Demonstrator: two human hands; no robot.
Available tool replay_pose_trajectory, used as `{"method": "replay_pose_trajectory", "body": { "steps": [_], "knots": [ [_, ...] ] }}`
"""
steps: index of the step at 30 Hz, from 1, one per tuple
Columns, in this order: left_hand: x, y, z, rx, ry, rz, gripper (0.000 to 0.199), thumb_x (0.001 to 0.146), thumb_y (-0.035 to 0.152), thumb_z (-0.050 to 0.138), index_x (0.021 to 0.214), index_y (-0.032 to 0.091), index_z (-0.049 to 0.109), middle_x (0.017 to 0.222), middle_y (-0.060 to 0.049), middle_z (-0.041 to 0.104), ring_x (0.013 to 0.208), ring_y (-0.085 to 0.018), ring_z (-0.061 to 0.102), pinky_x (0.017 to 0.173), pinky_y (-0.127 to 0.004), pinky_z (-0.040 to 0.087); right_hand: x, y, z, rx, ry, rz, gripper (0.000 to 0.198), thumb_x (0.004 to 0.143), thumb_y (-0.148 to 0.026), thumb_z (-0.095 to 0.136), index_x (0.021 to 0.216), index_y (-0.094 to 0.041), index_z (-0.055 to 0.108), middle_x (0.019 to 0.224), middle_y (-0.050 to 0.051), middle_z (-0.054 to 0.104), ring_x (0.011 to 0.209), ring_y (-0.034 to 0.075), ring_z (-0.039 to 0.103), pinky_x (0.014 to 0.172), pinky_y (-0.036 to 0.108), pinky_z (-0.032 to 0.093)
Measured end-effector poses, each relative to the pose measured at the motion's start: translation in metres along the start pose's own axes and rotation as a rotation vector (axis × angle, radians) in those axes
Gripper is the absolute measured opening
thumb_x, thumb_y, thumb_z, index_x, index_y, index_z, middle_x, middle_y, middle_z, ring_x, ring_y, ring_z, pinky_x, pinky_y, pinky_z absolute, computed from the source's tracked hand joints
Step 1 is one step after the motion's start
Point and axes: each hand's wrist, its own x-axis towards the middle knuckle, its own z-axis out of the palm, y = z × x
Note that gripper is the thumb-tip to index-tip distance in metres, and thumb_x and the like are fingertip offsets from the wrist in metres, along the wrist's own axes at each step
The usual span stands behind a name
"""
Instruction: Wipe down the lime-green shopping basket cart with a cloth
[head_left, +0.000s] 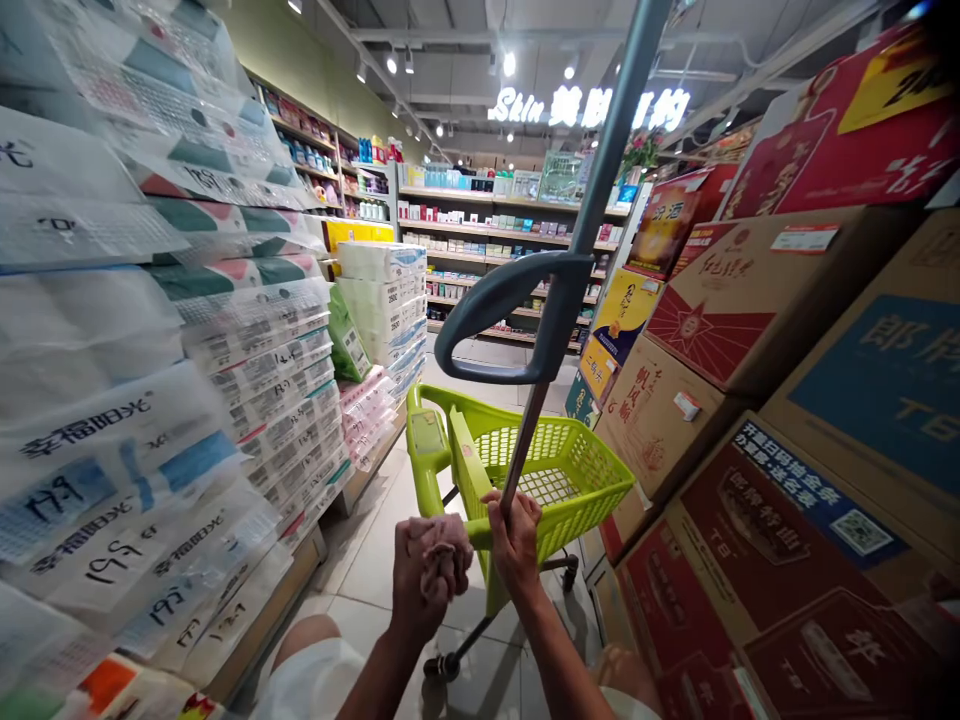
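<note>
My left hand [413,585] is closed around a crumpled pinkish cloth [448,552], beside the handle end of a lime-green shopping cart [592,510]. My right hand [517,545] wraps round a long grey pole [525,440], just over the cart's near edge. A dark grey loop-shaped grip [487,375] is fixed on the pole, which rises at a slant out of the top of the view. Its lower end I cannot make out behind my hand and the cart. The cart's basket has lattice walls, and its wheels stand on the tiled floor.
Tall stacks of wrapped tissue packs [262,400] line the left side on a low platform. Cardboard boxes [690,390] are piled close on the right. Shelves of small packages [510,235] cross the far end, beyond the tiled aisle floor [367,560].
</note>
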Motion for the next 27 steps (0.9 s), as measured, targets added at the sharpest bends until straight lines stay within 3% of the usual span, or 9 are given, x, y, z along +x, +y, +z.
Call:
{"method": "replay_pose_trajectory", "body": {
  "steps": [3, 6, 8, 10, 12, 16, 18, 23, 27],
  "knots": [
    [0.044, 0.021, -0.005, 0.165, -0.097, 0.181, 0.029, 0.075, 0.034, 0.066, 0.099, 0.022, 0.076, 0.102, -0.011, 0.062, 0.096, -0.030, 0.063, 0.084, -0.049, 0.061, 0.001, 0.001, -0.006, 0.008, 0.023, 0.003, 0.034, 0.107, -0.045, 0.043, 0.098, -0.024, 0.068, 0.096, 0.002, 0.072, 0.097, 0.022, 0.063, 0.098, 0.039, 0.033],
    [0.105, 0.043, -0.013, 0.283, -0.103, 0.120, 0.030, 0.077, 0.029, 0.058, 0.099, 0.018, 0.076, 0.095, -0.010, 0.059, 0.090, -0.027, 0.064, 0.088, -0.049, 0.059, 0.001, 0.001, -0.005, 0.007, 0.025, -0.004, 0.028, 0.105, -0.042, 0.048, 0.096, -0.023, 0.067, 0.094, 0.002, 0.071, 0.096, 0.022, 0.062, 0.097, 0.038, 0.034],
    [0.121, 0.051, -0.015, 0.306, -0.098, 0.072, 0.030, 0.077, 0.028, 0.058, 0.100, 0.017, 0.075, 0.095, -0.009, 0.058, 0.090, -0.026, 0.064, 0.091, -0.048, 0.058, 0.000, 0.002, -0.003, -0.001, 0.021, -0.022, 0.022, 0.102, -0.038, 0.052, 0.096, -0.024, 0.067, 0.092, 0.001, 0.071, 0.094, 0.022, 0.062, 0.097, 0.039, 0.034],
    [0.107, 0.055, -0.012, 0.267, -0.091, 0.055, 0.031, 0.080, 0.028, 0.060, 0.107, 0.017, 0.072, 0.102, -0.009, 0.058, 0.096, -0.026, 0.066, 0.095, -0.047, 0.057, -0.001, 0.003, -0.002, -0.004, 0.027, -0.037, 0.018, 0.101, -0.035, 0.053, 0.097, -0.024, 0.067, 0.091, 0.000, 0.070, 0.093, 0.022, 0.062, 0.098, 0.039, 0.034],
    [0.073, 0.054, -0.007, 0.173, -0.067, 0.007, 0.033, 0.086, 0.031, 0.062, 0.116, 0.019, 0.066, 0.111, -0.010, 0.059, 0.103, -0.025, 0.067, 0.095, -0.044, 0.058, -0.004, 0.004, -0.003, -0.006, 0.044, -0.037, 0.018, 0.101, -0.032, 0.051, 0.098, -0.024, 0.067, 0.091, 0.000, 0.070, 0.094, 0.022, 0.062, 0.097, 0.039, 0.034],
    [0.021, 0.047, 0.005, 0.041, 0.091, -0.135, 0.042, 0.089, 0.042, 0.069, 0.123, 0.022, 0.055, 0.127, -0.013, 0.053, 0.112, -0.026, 0.067, 0.094, -0.041, 0.060, -0.008, 0.008, -0.013, 0.004, 0.058, -0.060, 0.016, 0.099, -0.031, 0.052, 0.096, -0.025, 0.067, 0.092, 0.000, 0.071, 0.092, 0.022, 0.062, 0.096, 0.039, 0.035],
    [0.030, 0.043, 0.009, 0.032, 0.170, -0.157, 0.045, 0.084, 0.045, 0.073, 0.118, 0.022, 0.055, 0.129, -0.013, 0.050, 0.111, -0.025, 0.065, 0.097, -0.043, 0.060, -0.008, 0.008, -0.019, 0.015, 0.041, -0.068, 0.016, 0.099, -0.031, 0.052, 0.096, -0.025, 0.067, 0.094, 0.001, 0.072, 0.093, 0.022, 0.062, 0.097, 0.040, 0.036],
    [0.091, 0.030, 0.010, 0.069, 0.267, -0.141, 0.036, 0.081, 0.042, 0.071, 0.108, 0.021, 0.059, 0.120, -0.010, 0.049, 0.109, -0.023, 0.059, 0.106, -0.050, 0.053, -0.006, 0.005, -0.025, 0.017, 0.010, -0.032, 0.018, 0.099, -0.033, 0.051, 0.099, -0.025, 0.067, 0.092, 0.001, 0.070, 0.095, 0.023, 0.061, 0.097, 0.041, 0.036],
    [0.084, 0.029, 0.012, 0.120, 0.294, -0.087, 0.033, 0.077, 0.034, 0.067, 0.108, 0.022, 0.062, 0.116, -0.008, 0.050, 0.115, -0.025, 0.056, 0.108, -0.046, 0.050, -0.005, 0.002, -0.023, 0.015, 0.051, -0.032, 0.020, 0.100, -0.033, 0.050, 0.096, -0.025, 0.067, 0.089, 0.001, 0.069, 0.095, 0.023, 0.061, 0.099, 0.041, 0.036]
  ]
}}
